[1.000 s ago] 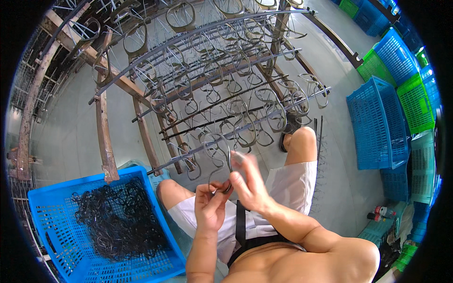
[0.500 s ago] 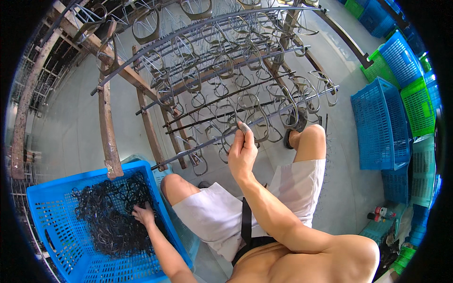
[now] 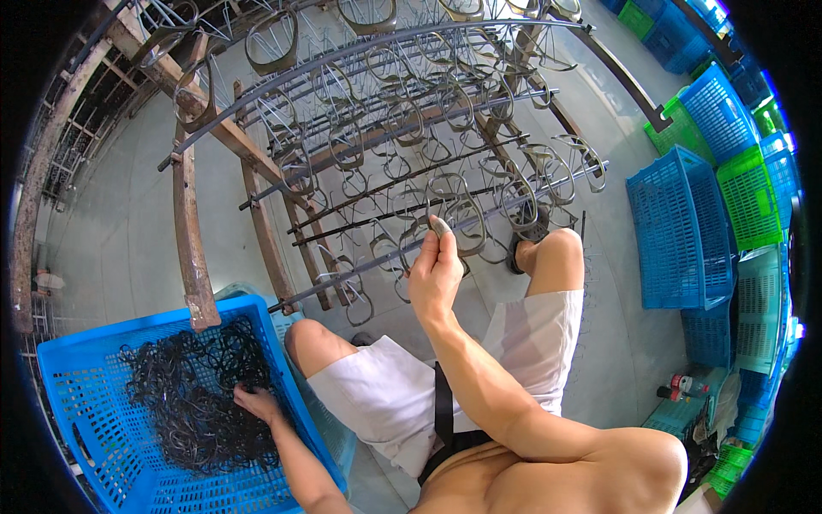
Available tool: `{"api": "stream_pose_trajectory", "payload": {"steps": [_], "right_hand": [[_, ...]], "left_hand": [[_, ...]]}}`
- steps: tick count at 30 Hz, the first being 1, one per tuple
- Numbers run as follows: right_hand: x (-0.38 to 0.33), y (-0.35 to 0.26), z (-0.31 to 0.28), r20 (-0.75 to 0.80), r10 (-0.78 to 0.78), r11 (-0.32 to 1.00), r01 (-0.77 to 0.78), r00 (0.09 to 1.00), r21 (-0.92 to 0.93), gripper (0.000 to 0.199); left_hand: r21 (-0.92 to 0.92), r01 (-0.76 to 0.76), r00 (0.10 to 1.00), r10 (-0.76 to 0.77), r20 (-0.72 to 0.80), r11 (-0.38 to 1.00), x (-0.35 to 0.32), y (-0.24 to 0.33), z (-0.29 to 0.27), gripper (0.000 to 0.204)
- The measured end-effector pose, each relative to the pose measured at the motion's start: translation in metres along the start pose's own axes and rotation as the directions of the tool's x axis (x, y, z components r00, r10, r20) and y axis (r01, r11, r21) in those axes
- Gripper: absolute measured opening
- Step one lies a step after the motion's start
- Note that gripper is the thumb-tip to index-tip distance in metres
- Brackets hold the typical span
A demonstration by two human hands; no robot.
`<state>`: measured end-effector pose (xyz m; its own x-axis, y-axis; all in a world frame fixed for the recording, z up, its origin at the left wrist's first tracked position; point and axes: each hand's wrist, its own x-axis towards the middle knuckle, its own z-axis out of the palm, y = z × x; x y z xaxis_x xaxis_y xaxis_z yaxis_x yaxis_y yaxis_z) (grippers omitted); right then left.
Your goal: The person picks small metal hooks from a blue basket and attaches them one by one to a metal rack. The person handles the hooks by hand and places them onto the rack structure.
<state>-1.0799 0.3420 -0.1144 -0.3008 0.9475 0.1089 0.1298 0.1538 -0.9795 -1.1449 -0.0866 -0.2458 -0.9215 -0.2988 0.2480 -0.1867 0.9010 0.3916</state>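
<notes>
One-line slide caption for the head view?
Left hand in a blue basket of tangled dark strands, right hand by a rack hung with grey looped parts.

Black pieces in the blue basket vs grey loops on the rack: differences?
- Colour: the black pieces are dark and glossy; the grey loops are dull grey.
- Arrangement: the black pieces lie tangled in the blue basket; the grey loops hang spread along the rack.
- Build: the black pieces look thin; several grey loops have a broad band.

Shared: both look curved. The left hand is at the black pieces.
</notes>
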Motion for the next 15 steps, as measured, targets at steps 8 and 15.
{"api": "stream_pose_trajectory", "payload": {"steps": [8, 15], "right_hand": [[0.006, -0.007, -0.002, 0.111, 0.137, 0.986, -0.146, 0.984, 0.077, 0.025], [0.011, -0.021, 0.004, 0.108, 0.236, 0.957, -0.25, 0.966, 0.149, 0.023]], "left_hand": [[-0.745, 0.345, 0.885, -0.463, 0.055, 0.571, -0.023, 0.027, -0.041, 0.04], [-0.596, 0.723, 0.664, -0.593, 0.455, 0.351, -0.048, 0.022, -0.051, 0.041]]}}
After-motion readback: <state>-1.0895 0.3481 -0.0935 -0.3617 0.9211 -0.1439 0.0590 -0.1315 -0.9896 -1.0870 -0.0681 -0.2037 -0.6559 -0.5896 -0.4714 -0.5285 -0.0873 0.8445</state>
